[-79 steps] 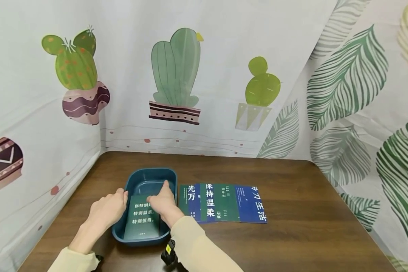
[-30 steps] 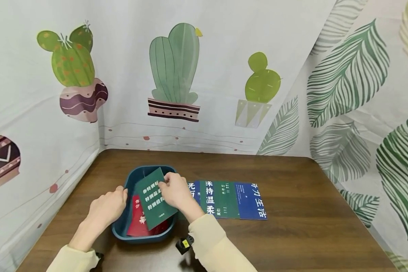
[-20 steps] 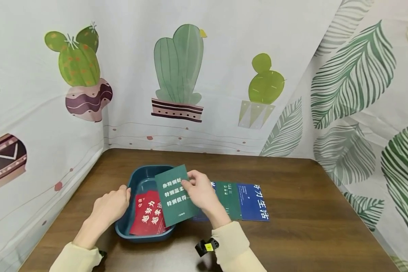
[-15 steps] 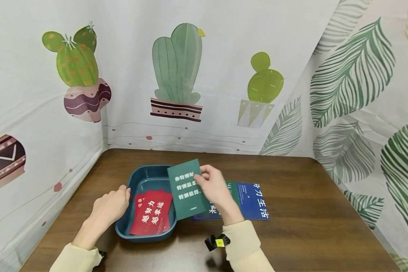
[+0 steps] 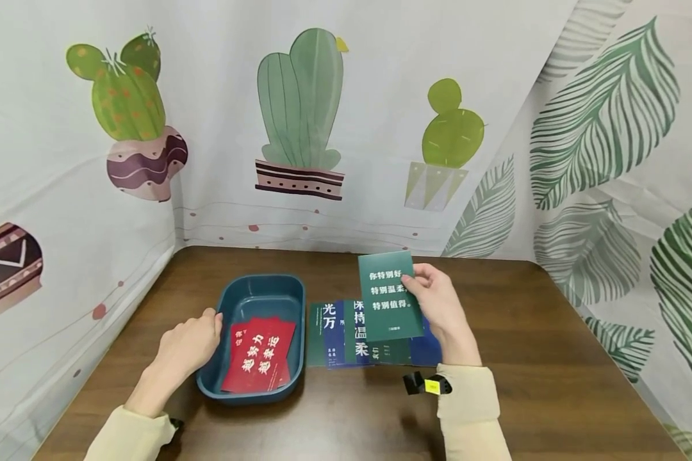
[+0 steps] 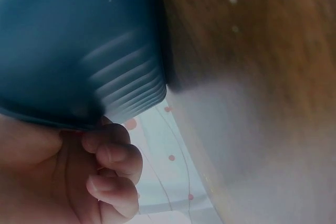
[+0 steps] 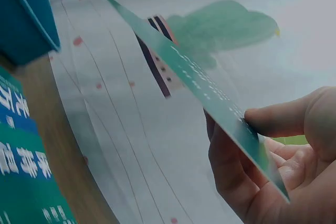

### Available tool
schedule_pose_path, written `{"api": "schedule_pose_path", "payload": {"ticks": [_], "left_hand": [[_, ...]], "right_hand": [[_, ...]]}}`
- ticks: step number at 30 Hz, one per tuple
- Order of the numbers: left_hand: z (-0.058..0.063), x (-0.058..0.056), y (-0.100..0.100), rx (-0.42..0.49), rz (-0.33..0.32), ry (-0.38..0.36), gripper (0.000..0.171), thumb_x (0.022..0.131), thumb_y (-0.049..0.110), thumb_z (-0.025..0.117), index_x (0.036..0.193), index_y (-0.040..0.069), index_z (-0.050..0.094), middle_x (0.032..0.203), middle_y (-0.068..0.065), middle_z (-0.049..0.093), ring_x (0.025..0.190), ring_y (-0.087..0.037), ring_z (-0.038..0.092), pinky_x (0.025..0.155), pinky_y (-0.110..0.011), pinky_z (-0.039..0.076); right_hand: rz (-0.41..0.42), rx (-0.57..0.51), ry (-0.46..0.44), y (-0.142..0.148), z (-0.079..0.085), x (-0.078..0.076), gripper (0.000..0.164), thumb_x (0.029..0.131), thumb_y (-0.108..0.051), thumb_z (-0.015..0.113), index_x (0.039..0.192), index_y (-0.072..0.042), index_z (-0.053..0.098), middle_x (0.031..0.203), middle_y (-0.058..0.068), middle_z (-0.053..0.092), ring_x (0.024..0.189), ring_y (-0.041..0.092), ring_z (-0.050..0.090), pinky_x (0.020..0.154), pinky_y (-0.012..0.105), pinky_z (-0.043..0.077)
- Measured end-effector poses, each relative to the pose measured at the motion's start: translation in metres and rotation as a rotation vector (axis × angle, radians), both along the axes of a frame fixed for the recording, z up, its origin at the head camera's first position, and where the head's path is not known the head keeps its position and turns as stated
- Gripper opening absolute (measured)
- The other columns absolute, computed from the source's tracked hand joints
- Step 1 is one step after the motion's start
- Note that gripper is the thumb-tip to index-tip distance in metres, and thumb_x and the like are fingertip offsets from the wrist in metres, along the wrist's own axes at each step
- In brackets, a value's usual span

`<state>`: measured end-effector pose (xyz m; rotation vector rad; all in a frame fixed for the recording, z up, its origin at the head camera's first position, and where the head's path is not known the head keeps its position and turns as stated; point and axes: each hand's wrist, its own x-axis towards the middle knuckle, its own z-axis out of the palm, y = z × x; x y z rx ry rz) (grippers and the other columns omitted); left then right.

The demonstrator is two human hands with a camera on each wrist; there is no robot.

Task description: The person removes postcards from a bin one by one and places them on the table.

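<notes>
My left hand point(image 5: 186, 346) grips the left rim of a blue plastic tray point(image 5: 265, 307). In the left wrist view, the curled fingers point(image 6: 118, 158) meet the tray's edge from outside. Red cards point(image 5: 259, 358) with white writing lie overlapping inside the tray. My right hand point(image 5: 438, 306) pinches a green card point(image 5: 385, 317) with white writing by its right edge, thumb on the printed face. It is raised above a row of overlapping green and blue cards point(image 5: 334, 339), covering part of them. The right wrist view shows the held card point(image 7: 184, 72) nearly edge-on.
The row of cards lies on a brown wooden table point(image 5: 553, 358), just right of the tray. A white cloth point(image 5: 219, 128) printed with cacti and leaves hangs along the table's back and sides.
My right hand has lifted the green card out of the tray and carried it right, over the row of cards. The red cards beneath are now uncovered. My left hand stays on the rim.
</notes>
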<state>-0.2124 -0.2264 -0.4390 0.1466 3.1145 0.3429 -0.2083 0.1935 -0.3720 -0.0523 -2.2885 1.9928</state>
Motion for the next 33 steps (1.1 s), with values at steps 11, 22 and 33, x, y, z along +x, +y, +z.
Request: {"api": "schedule_pose_path", "payload": {"ticks": [11, 22, 33], "left_hand": [[-0.002, 0.000, 0.001, 0.014, 0.004, -0.015, 0.031, 0.103, 0.028, 0.045, 0.103, -0.003, 0.048, 0.073, -0.011, 0.054, 0.066, -0.033, 0.059, 0.057, -0.049, 0.049], [-0.002, -0.001, -0.001, 0.006, 0.013, -0.033, 0.033, 0.103, 0.028, 0.046, 0.106, -0.005, 0.047, 0.070, -0.009, 0.051, 0.064, -0.029, 0.059, 0.056, -0.046, 0.049], [-0.001, 0.000, 0.000, -0.001, 0.008, -0.008, 0.031, 0.103, 0.028, 0.046, 0.103, -0.004, 0.047, 0.072, -0.011, 0.053, 0.065, -0.033, 0.059, 0.057, -0.048, 0.049]], "right_hand": [[-0.074, 0.056, -0.075, 0.051, -0.009, 0.004, 0.023, 0.101, -0.009, 0.056, 0.120, 0.003, 0.053, 0.092, 0.012, 0.066, 0.076, 0.021, 0.065, 0.064, 0.034, 0.052], [-0.175, 0.179, -0.174, 0.096, -0.032, 0.010, 0.027, 0.101, -0.012, 0.055, 0.122, 0.004, 0.051, 0.089, 0.009, 0.064, 0.072, 0.017, 0.062, 0.061, 0.032, 0.051], [-0.182, 0.274, -0.307, 0.102, -0.069, -0.001, 0.035, 0.100, -0.008, 0.053, 0.130, 0.008, 0.046, 0.097, 0.014, 0.060, 0.077, 0.019, 0.059, 0.063, 0.033, 0.050]]}}
